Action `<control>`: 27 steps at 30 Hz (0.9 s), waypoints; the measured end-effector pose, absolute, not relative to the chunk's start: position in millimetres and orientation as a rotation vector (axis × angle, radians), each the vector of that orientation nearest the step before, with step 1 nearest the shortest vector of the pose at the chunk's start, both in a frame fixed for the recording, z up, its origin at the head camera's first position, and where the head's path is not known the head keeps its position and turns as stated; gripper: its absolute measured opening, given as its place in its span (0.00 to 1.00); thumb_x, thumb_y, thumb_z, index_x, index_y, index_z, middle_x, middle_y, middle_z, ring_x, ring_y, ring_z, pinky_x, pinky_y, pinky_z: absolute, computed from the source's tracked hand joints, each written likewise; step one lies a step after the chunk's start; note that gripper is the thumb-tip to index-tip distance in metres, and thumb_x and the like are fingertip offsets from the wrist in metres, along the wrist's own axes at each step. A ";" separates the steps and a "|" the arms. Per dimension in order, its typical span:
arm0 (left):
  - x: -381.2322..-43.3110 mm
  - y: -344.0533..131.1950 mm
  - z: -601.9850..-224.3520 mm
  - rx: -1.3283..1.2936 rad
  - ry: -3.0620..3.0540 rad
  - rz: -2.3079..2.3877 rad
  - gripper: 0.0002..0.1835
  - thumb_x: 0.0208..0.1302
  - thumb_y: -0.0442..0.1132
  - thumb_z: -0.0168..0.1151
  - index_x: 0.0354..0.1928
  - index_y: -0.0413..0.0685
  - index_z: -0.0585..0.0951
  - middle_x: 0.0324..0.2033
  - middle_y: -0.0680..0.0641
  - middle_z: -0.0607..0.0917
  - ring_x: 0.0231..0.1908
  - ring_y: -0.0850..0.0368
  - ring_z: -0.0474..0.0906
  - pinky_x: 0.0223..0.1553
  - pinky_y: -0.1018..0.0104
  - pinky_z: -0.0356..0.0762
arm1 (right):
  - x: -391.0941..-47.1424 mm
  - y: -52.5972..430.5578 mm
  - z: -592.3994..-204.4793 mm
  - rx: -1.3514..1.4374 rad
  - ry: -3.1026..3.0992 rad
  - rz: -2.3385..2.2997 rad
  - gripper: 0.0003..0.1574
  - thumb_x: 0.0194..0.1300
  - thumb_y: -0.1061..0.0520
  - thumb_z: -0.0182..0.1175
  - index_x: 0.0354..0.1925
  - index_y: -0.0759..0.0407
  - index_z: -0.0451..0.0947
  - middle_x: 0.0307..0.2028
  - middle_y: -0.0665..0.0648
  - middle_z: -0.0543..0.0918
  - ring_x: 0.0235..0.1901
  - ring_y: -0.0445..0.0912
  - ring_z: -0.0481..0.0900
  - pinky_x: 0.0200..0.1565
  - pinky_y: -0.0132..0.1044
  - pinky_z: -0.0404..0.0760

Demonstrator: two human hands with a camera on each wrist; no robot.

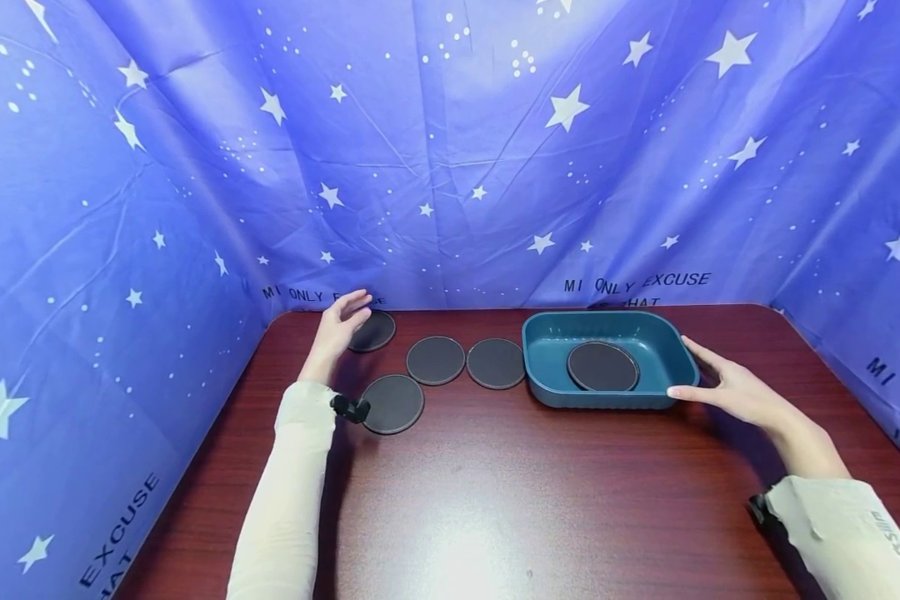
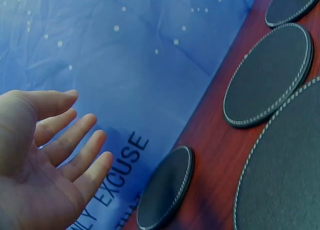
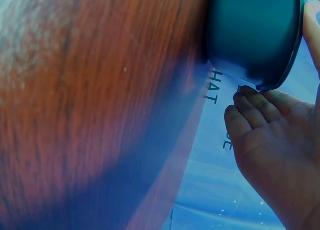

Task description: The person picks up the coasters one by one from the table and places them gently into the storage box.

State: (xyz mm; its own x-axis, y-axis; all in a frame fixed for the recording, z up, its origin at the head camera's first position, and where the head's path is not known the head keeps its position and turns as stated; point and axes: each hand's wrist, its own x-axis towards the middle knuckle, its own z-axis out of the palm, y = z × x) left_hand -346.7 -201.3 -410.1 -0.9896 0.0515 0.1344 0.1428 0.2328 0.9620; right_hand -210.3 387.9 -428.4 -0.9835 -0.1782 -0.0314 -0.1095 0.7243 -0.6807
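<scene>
Near the back left of the table, my left hand (image 1: 339, 327) is raised beside a round black coaster (image 1: 373, 332), its fingers loosely bent and the palm bare in the left wrist view. Another black coaster (image 1: 393, 405) lies close to the left wrist. To the right, a teal rectangular bin (image 1: 611, 401) stands on the table with one black coaster (image 1: 603, 367) inside. My right hand (image 1: 735, 390) holds the bin's right end, thumb at the front corner and fingers along the end wall. Pale stitching edges the coasters (image 2: 270, 75) in the left wrist view.
Two more black coasters, one at centre (image 1: 435, 361) and one touching or nearly touching the bin (image 1: 495, 363), lie in a row. A blue curtain (image 1: 450, 167) with white stars hangs behind and beside the dark red wooden table (image 1: 540, 483).
</scene>
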 end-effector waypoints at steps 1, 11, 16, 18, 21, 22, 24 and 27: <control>-347.4 -202.5 -411.8 -0.166 -2.394 -1.902 0.27 0.73 0.31 0.54 0.71 0.35 0.66 0.67 0.34 0.73 0.66 0.46 0.72 0.51 0.81 0.75 | -210.2 388.1 -428.6 -0.237 2.829 -1.109 0.63 0.64 0.47 0.67 0.80 0.55 0.38 0.75 0.75 0.52 0.69 0.72 0.55 0.63 0.74 0.59; -361.6 -210.7 -433.9 -0.054 -2.268 -1.854 0.26 0.71 0.28 0.55 0.69 0.29 0.67 0.65 0.29 0.73 0.66 0.36 0.71 0.58 0.80 0.73 | -210.9 389.7 -428.8 -0.223 2.820 -1.109 0.62 0.64 0.47 0.67 0.80 0.55 0.37 0.76 0.74 0.51 0.71 0.73 0.53 0.63 0.75 0.59; -361.5 -216.6 -443.9 0.022 -2.238 -1.842 0.27 0.68 0.28 0.58 0.68 0.29 0.67 0.65 0.28 0.73 0.69 0.37 0.68 0.72 0.57 0.67 | -211.1 388.9 -429.8 -0.223 2.809 -1.132 0.62 0.65 0.48 0.67 0.80 0.54 0.37 0.76 0.73 0.51 0.70 0.71 0.53 0.64 0.73 0.58; -360.6 -219.4 -448.1 0.057 -2.262 -1.818 0.29 0.68 0.29 0.60 0.69 0.30 0.67 0.66 0.29 0.72 0.69 0.38 0.68 0.73 0.54 0.64 | -211.1 388.8 -430.2 -0.224 2.808 -1.138 0.62 0.65 0.48 0.67 0.80 0.54 0.38 0.76 0.73 0.51 0.71 0.71 0.53 0.64 0.73 0.58; -360.4 -224.8 -454.7 0.095 -2.319 -1.794 0.32 0.67 0.32 0.62 0.71 0.32 0.65 0.69 0.31 0.70 0.71 0.39 0.65 0.75 0.53 0.62 | -211.3 388.5 -430.3 -0.226 2.808 -1.136 0.62 0.65 0.47 0.67 0.80 0.53 0.38 0.76 0.73 0.51 0.71 0.71 0.53 0.64 0.73 0.58; -360.4 -226.5 -456.9 0.104 -2.342 -1.786 0.33 0.67 0.32 0.62 0.71 0.33 0.64 0.69 0.32 0.69 0.72 0.40 0.64 0.75 0.53 0.61 | -211.4 388.5 -430.2 -0.225 2.810 -1.132 0.62 0.65 0.47 0.67 0.80 0.53 0.38 0.76 0.73 0.51 0.71 0.71 0.53 0.64 0.74 0.58; -360.3 -229.5 -461.0 0.123 -2.394 -1.779 0.36 0.66 0.34 0.63 0.73 0.35 0.62 0.72 0.33 0.66 0.73 0.40 0.61 0.76 0.53 0.59 | -211.6 388.4 -430.0 -0.221 2.811 -1.129 0.62 0.64 0.47 0.67 0.80 0.53 0.38 0.76 0.73 0.51 0.71 0.71 0.53 0.64 0.74 0.59; -359.6 -231.6 -467.4 0.161 -2.442 -1.792 0.39 0.66 0.34 0.64 0.75 0.36 0.57 0.75 0.33 0.60 0.76 0.39 0.55 0.77 0.52 0.57 | -211.5 387.7 -429.6 -0.217 2.812 -1.125 0.62 0.64 0.47 0.67 0.80 0.53 0.38 0.76 0.73 0.51 0.71 0.71 0.53 0.64 0.74 0.59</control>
